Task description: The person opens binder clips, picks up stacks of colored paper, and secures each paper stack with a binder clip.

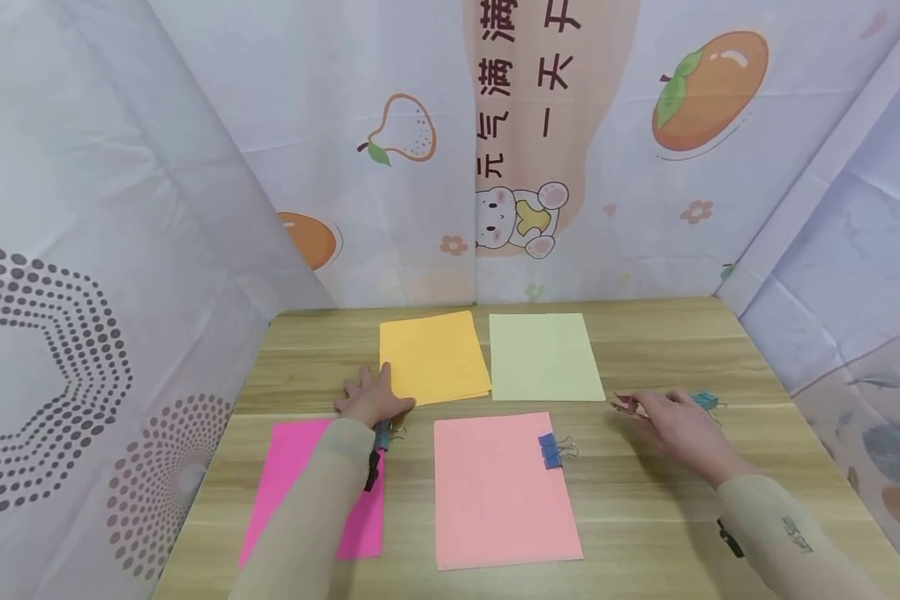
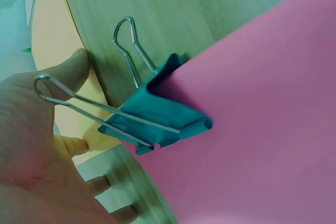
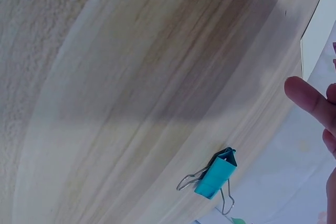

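In the head view, the yellow paper point(image 1: 433, 358) lies at the middle of the frame, just left of the pale green paper point(image 1: 543, 358). The left hand point(image 1: 371, 402) is at its lower left corner, fingers spread and grasping nothing; the thumb reaches toward the lower edge, and another fingertip overlaps the left edge. In the left wrist view, the thumb and one finger lie against the yellow area at the left of the frame, while a teal binder clip point(image 2: 157, 114) sits at the centre, biting the corner of the magenta paper point(image 2: 262, 119). One wire handle of that clip crosses in front of the hand; whether it touches the skin I cannot tell.

The right hand point(image 1: 682, 429) is right of centre in the head view, near the lower right corner of the green paper. Something small and reddish shows at its fingertips, too unclear to tell whether it is pinched there. A loose teal clip point(image 3: 216, 177) lies apart from the fingers at the lower right of the right wrist view.

Lower centre in the head view, pink paper point(image 1: 502, 500) carries a blue clip point(image 1: 550, 451) on its right edge. Everything rests on a wood-grain table point(image 1: 652, 350), with a printed cloth point(image 1: 300, 83) behind.
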A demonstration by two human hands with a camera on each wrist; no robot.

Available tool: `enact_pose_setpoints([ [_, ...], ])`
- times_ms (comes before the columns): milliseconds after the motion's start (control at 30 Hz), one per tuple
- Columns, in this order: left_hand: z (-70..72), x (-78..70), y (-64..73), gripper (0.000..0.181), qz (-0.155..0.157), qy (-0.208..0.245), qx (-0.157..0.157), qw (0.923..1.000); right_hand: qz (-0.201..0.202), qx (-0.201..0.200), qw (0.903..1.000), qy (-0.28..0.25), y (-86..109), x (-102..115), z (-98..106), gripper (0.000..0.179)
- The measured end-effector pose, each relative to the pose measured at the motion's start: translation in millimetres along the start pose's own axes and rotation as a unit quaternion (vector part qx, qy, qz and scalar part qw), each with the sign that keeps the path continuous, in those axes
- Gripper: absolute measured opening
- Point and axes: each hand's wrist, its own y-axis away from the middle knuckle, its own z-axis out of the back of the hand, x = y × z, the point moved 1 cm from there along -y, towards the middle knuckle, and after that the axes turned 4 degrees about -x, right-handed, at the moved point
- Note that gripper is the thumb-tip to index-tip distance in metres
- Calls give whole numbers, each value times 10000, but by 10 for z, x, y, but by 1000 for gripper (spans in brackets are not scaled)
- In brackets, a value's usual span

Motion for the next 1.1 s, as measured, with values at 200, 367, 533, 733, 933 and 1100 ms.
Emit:
enact_pose_setpoints([
  [200,31,-10,-19,98,26,-87,-112,9999,176,-232,9996,10,-12,-1,-12,54],
  [367,53,-54,-7,94,144,32,-371,9992,147,-178,9997,-32,-6,9,-4,22],
  [533,59,-110,-45,93,348,-29,-750,9966,25,-87,10000,-7,-8,10,6,23],
  [733,49,-179,-117,94,572,-103,-998,9933,134,-215,9997,22,-19,9,-18,49],
  [933,-1,-259,-137,107,887,53,-1062,9904,44,-127,9999,40,-25,15,-32,62],
  [1100,-71,-276,-216,109,1079,20,-1055,9885,-34,0,10000,25,-30,18,-36,63],
])
